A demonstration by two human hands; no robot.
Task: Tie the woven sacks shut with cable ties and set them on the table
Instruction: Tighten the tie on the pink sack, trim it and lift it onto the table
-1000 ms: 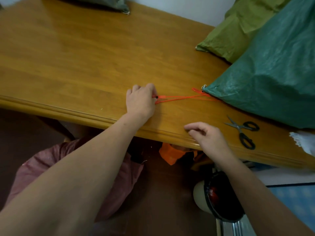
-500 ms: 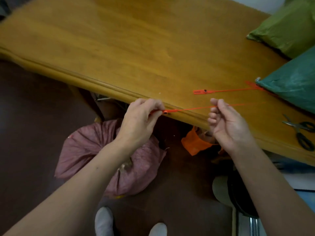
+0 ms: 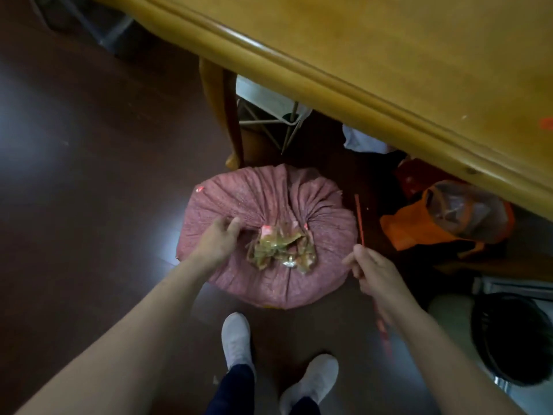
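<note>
Sack: the pink woven sack (image 3: 269, 205) is seen standing on the floor, below the near edge of the desk (image 3: 389, 70) and just in front of a desk leg; it is not yet set on the desk.
Mouth: the cloth is drawn in pleats toward the middle, but the opening is left loose and yellowish contents (image 3: 281, 250) are shown in it.
Handling: a soft, pliant weave is judged, packed full and round, so some weight is to be expected; the bunched cloth may be slippery.
Where to hold: the neck is best taken just below the opening, with all pleats gathered into one bunch.
Left hand (image 3: 220, 241): the fingers are curled into the pleats left of the opening, and a fold of the sack is gripped.
Right hand (image 3: 371, 268): a red cable tie (image 3: 360, 223) is pinched, one end raised beside the sack's right edge, the other trailing, blurred, along the forearm.
Cable tie: a thin, springy strip is judged, easily bent.
</note>
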